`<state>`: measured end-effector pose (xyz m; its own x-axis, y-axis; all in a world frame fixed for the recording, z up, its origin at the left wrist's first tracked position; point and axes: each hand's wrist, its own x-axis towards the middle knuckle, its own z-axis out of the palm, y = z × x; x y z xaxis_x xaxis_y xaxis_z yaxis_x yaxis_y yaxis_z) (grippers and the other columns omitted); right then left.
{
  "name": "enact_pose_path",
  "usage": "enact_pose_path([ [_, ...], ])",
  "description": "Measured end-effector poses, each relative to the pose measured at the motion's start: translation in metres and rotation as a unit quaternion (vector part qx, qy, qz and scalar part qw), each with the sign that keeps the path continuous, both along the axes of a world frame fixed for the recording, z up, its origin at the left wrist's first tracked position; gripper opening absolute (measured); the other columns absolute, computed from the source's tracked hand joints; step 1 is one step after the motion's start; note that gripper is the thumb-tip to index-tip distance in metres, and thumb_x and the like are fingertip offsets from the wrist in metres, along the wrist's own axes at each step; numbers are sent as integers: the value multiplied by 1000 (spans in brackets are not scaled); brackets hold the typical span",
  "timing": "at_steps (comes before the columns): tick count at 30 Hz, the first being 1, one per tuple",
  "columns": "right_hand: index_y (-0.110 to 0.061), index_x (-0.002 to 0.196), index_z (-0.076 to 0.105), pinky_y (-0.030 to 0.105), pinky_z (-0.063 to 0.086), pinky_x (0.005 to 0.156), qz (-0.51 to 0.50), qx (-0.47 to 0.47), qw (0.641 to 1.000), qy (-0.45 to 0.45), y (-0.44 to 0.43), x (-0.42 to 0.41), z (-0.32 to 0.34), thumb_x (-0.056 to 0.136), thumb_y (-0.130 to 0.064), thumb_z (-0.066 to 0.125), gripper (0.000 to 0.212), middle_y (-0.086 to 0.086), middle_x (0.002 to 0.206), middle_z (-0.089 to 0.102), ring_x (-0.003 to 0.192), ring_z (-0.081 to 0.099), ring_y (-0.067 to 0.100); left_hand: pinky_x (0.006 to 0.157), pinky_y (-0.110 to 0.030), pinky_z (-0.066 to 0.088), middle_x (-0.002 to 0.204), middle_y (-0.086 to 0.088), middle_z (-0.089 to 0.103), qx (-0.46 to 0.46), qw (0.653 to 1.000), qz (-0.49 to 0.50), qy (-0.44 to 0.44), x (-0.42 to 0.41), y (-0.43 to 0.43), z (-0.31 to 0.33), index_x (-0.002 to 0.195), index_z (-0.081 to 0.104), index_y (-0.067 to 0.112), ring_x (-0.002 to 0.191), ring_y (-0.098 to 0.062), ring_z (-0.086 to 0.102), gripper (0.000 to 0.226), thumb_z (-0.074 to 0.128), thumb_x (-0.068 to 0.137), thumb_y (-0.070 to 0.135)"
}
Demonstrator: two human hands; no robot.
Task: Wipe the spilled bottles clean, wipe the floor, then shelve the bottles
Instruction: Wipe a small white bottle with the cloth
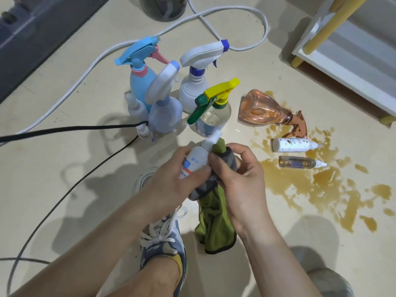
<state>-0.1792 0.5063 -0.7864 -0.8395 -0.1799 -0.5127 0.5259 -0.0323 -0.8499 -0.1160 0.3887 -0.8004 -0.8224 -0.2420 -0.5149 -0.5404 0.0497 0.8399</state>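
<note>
My left hand (173, 179) grips a small white spray bottle (198, 156) with a blue and red label. My right hand (240, 179) holds a green and grey cloth (212, 219) against that bottle. Several spray bottles stand upright on the floor just beyond: a light blue one (139, 76), a lavender one (164, 112), a white one with a blue collar (194, 91) and a clear one with a yellow-green trigger (214, 116). To the right, an orange spray bottle (263, 110), a white bottle (291, 144) and a small clear bottle (300, 162) lie in a brown spill (321, 181).
A white shelf unit with yellow legs (342, 50) stands at the top right. A white cable (214, 22) loops behind the bottles and a black cable (64, 130) crosses the floor on the left. My shoe (162, 243) is below my hands. A dark round container (162, 7) stands at the top.
</note>
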Motion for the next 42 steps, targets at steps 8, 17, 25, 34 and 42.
enact_pose_path([
  [8, -25, 77, 68, 10, 41, 58, 40, 59, 991, 117, -9, 27, 11, 92, -6, 64, 24, -14, 60, 57, 59, 51, -1, 80, -41, 46, 108, -8, 61, -333, 934, -79, 100, -5, -4, -12, 139, 44, 19, 101, -29, 58, 58, 33, 91, 50],
  [17, 3, 82, 65, 41, 45, 67, -123, 20, 985, 121, -21, -8, -12, 96, -19, 62, 26, 10, 64, 44, 69, 40, 18, 57, -38, 47, 89, -9, 56, -464, 869, -93, 144, 7, 6, -4, 137, 37, 15, 76, -28, 55, 52, 32, 97, 48],
  [25, -24, 91, 78, 30, 57, 73, -25, 30, 996, 82, -6, 26, -1, 82, -5, 76, 21, 0, 87, 75, 79, 69, 14, 88, -24, 48, 101, 7, 67, -98, 993, 41, 56, -6, 2, -1, 121, 57, 26, 98, -6, 61, 41, 36, 93, 48],
  [34, -18, 123, 69, 15, 49, 79, 6, 46, 992, 120, -7, 6, -4, 93, -6, 63, 32, -18, 94, 74, 87, 63, -5, 87, -45, 52, 95, 0, 69, -39, 996, 74, 38, -16, 12, 5, 103, 62, 22, 95, -21, 65, 42, 33, 98, 51],
  [42, -31, 127, 65, 25, 51, 97, 27, 120, 986, 108, -5, 47, -15, 95, -22, 62, 33, -17, 115, 70, 109, 61, -7, 82, -36, 44, 91, -1, 63, 39, 988, 144, 27, -40, 11, 8, 112, 57, 12, 84, -14, 56, 30, 35, 105, 31],
])
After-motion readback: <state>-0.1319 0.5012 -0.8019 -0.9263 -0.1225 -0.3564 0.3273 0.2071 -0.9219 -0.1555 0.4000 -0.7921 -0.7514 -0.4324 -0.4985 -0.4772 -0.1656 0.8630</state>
